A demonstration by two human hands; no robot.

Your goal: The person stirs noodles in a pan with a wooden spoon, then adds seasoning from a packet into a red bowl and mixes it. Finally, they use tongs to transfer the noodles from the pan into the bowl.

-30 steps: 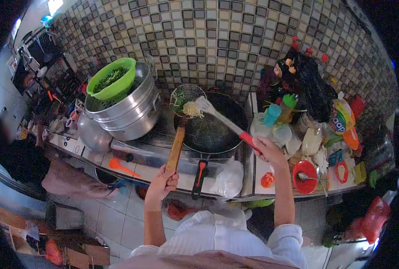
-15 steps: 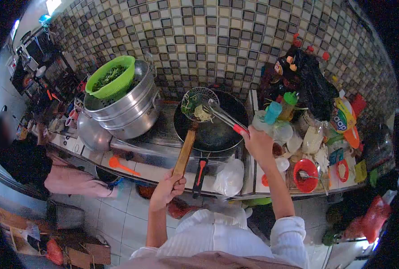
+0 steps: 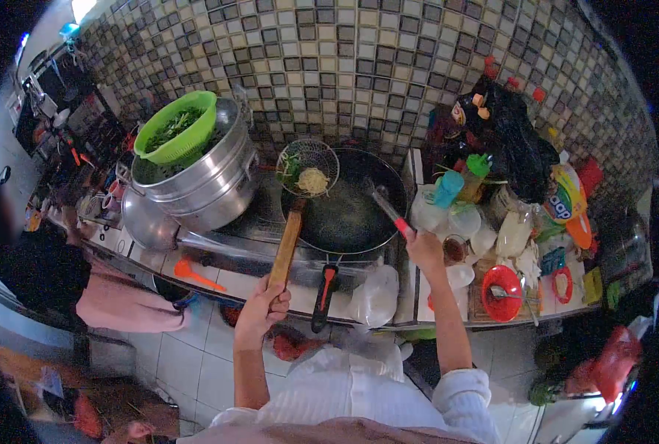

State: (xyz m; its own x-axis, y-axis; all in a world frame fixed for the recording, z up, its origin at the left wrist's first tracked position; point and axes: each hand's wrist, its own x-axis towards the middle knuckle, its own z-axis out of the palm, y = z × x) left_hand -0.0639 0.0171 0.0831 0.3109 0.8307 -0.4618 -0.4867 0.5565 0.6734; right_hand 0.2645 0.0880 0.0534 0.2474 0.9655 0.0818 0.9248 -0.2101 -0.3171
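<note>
My left hand [image 3: 263,309] is closed around the wooden handle of a wire mesh skimmer [image 3: 294,248]. Its round basket, over the left rim of the wok, holds green leaves [image 3: 290,167] and a pale clump that looks like noodles [image 3: 314,182]. In my right hand [image 3: 425,251] is a pair of metal tongs [image 3: 389,205] with red grips, its tips above the wok's right side. The dark wok [image 3: 352,224] stands on the stove, its black handle with a red inlay pointing toward me.
Left of the wok stands a big steel steamer pot [image 3: 207,185] topped by a green basket of leaves [image 3: 175,127]. An orange spoon [image 3: 196,275] lies on the front ledge. Bottles [image 3: 477,169], a red bowl [image 3: 501,292] and a plastic bag [image 3: 375,297] crowd the right. Another person [image 3: 29,251] is at far left.
The skimmer with its food has moved left, toward the wok's rim. The tongs have come away from the skimmer basket and now hang lower, over the wok's right part.
</note>
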